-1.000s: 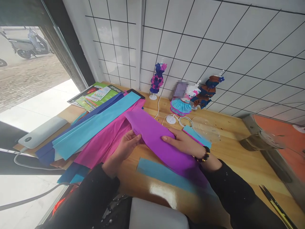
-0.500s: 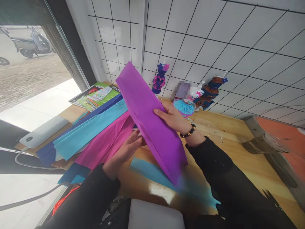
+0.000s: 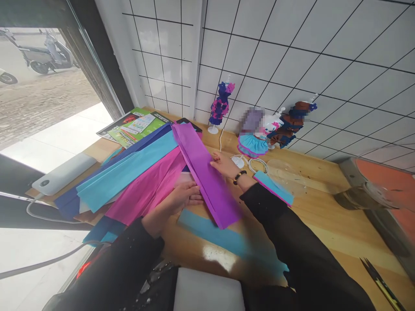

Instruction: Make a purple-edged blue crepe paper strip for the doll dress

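Observation:
A long folded purple strip [image 3: 207, 172], of cloth or soft paper, slants across the middle of the table, its upper end lying over other strips. My right hand [image 3: 225, 166], with a beaded bracelet at the wrist, has its thumb and curled fingers at the strip's right edge. Along the opposite edge lies my left hand [image 3: 186, 195], fingers stretched out and touching the purple strip. Under and left of it fan out a pink strip [image 3: 145, 190], a light blue strip [image 3: 126, 170] and a dark blue one [image 3: 68, 203]. Another light blue strip [image 3: 207, 229] lies flat nearer me.
Small dress forms with a purple-pink dress [image 3: 220, 103], a light blue skirt [image 3: 253, 146] and a brown-blue dress [image 3: 288, 125] stand by the tiled wall. Magazines [image 3: 136, 127] and a white device [image 3: 63, 172] sit left. Right are a clear container [image 3: 359, 194] and scissors-like blades [image 3: 379, 280].
The purple strip has come down from a raised tilt onto the other strips. My right hand has moved slightly left with it. A light blue piece with a pink edge now shows beyond my right forearm.

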The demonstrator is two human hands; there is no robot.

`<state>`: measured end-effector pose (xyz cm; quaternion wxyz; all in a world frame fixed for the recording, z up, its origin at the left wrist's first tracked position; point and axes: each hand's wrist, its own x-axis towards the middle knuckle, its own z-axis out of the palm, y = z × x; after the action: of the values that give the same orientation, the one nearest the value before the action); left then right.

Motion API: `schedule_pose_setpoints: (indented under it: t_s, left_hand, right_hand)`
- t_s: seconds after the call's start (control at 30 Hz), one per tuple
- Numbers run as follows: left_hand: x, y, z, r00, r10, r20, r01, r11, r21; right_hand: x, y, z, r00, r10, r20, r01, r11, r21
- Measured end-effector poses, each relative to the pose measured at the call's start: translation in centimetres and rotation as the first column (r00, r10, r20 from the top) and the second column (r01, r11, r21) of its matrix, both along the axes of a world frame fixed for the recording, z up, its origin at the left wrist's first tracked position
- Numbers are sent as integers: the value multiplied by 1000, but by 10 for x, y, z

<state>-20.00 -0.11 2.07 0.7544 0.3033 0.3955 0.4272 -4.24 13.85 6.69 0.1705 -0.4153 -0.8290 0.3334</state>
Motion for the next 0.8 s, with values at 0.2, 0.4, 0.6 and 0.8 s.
schedule_pose_setpoints:
  t_s: [0.2, 0.4, 0.6, 0.8]
  left_hand:
    - [9, -1, 3, 970, 47, -238, -58, 998, -38]
    - [20, 0, -8, 908, 93, -408, -97, 995, 11]
    - [21, 3, 1, 881, 54, -470, -92, 994, -59]
    - [22, 7, 3, 872, 22, -489, -96, 987, -128]
  right_hand:
    - [50, -63, 7, 998, 48, 32, -47, 998, -32]
    - [130, -121, 21, 980, -172, 100, 183, 976, -119]
    - [267, -149, 0, 703, -673, 230, 659, 738, 146]
    - [366, -193, -30, 356, -825, 438, 674, 552, 491]
